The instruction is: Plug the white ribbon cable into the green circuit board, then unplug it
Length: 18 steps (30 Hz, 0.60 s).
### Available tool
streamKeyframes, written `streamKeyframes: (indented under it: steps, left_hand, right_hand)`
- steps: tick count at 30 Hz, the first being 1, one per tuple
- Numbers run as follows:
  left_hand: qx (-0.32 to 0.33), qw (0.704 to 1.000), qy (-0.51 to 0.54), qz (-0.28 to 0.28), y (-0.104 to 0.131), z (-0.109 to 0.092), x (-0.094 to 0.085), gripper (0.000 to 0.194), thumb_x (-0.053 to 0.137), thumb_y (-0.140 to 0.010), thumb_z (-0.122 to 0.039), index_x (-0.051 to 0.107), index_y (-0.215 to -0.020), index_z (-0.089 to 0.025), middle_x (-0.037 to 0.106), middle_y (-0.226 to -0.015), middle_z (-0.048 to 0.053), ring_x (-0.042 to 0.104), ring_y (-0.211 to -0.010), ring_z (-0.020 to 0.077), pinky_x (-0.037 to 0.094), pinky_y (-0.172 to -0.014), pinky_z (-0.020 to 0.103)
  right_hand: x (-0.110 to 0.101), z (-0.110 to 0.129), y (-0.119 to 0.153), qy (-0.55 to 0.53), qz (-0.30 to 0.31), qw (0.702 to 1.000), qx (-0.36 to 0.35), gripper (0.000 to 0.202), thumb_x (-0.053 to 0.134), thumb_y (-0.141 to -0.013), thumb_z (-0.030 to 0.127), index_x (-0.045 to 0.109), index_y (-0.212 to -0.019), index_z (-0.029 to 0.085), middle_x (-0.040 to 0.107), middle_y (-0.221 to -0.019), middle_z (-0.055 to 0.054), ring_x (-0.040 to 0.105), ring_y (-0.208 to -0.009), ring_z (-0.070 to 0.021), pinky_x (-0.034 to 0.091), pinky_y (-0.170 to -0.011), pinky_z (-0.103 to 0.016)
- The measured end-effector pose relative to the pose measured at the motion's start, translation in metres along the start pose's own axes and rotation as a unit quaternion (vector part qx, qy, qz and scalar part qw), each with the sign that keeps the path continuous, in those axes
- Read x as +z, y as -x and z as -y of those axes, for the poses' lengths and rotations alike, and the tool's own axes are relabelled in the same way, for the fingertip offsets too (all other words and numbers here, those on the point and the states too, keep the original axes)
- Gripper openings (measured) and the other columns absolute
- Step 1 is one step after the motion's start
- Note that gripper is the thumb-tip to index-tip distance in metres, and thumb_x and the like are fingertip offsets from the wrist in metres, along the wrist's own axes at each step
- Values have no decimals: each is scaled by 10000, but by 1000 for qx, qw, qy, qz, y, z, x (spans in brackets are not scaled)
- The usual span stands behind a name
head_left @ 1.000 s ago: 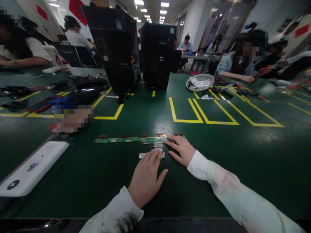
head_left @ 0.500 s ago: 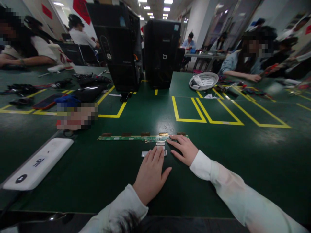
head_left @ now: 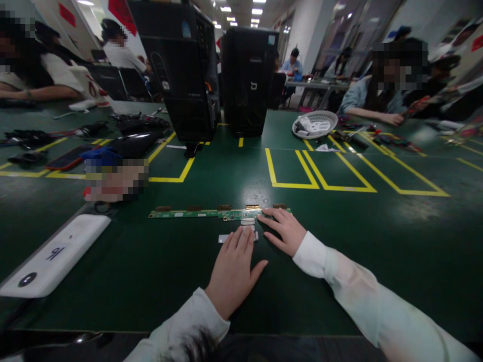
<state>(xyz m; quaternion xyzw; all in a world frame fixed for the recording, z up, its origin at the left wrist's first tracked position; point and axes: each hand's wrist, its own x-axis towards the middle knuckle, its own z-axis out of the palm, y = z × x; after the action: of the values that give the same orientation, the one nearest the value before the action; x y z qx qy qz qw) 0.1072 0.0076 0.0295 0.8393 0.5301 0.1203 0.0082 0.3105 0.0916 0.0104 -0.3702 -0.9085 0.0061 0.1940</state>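
Note:
A long, narrow green circuit board (head_left: pixel 188 214) lies across the table in front of me, with several brownish-gold tabs along its far edge. From the middle of its near edge a pale flat ribbon cable (head_left: pixel 224 239) comes toward me, partly covered by my fingers. My left hand (head_left: pixel 236 266) lies flat with its fingertips on this cable, the thumb out to the side. On the board's right end rest the fingertips of my right hand (head_left: pixel 286 230), its fingers spread. Part of that end is hidden under the hand.
A white power bank-like box (head_left: pixel 56 256) marked 16 lies at left. Two black computer towers (head_left: pixel 190 80) stand at the back. Farther right are a white basket (head_left: pixel 315 124) and yellow tape outlines (head_left: pixel 296 185). Cables (head_left: pixel 35 138) and tools lie at far left. Other people sit around.
The view has shifted slightly, so everything sits a little more to the left. Both hands keep nearly the same pose on the board and cable.

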Motion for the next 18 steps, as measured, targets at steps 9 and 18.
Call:
streamKeyframes:
  steps: [9, 18]
  left_hand:
    - [4, 1000, 15, 6, -2, 3, -2, 604, 456, -941, -484, 457, -1387, -78, 498, -1452, 172, 417, -1372, 321, 370, -1115, 490]
    - [54, 997, 55, 24, -7, 18, -5, 582, 440, -951, -457, 427, -1405, -93, 481, -1466, 168, 382, -1398, 301, 338, -1139, 493]
  right_hand:
    - [2, -1, 0, 2, -4, 1000, -7, 442, 453, -950, 367, 556, -1340, 186, 525, -1355, -135, 481, -1216, -279, 427, -1011, -494]
    - [1, -1, 0, -4, -2, 1000, -9, 460, 474, -932, 360, 550, -1349, 182, 519, -1374, -132, 464, -1237, -284, 404, -1028, -498]
